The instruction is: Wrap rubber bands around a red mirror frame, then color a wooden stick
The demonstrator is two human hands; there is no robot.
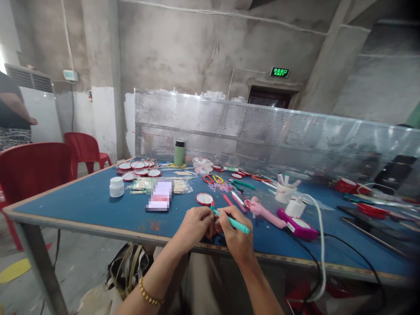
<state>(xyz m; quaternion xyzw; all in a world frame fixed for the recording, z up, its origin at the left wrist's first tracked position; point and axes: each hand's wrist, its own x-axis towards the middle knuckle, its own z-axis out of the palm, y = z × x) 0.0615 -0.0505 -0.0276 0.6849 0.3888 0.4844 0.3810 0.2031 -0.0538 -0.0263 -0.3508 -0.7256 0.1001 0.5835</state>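
My right hand (pixel 236 234) is closed around a teal pen (pixel 233 222) that points left toward my left hand. My left hand (pixel 194 224) is curled in a pinch over the near edge of the blue table (pixel 82 205); what it holds is hidden by the fingers. The two hands touch at the fingertips. Just beyond them lies a round red-and-white disc (pixel 204 199), with red and pink pens (pixel 236 201) beside it.
Several more red-rimmed discs (pixel 138 169), a white jar (pixel 116 187), a green flask (pixel 179 153), bagged sticks (pixel 177 187), a pink tool (pixel 266 214), a magenta device (pixel 298 228) with cables (pixel 320 245), and a cup (pixel 284 192) are spread about. Red chairs (pixel 36 168) and another person (pixel 13 111) are at left. A perforated metal screen (pixel 262 135) stands behind.
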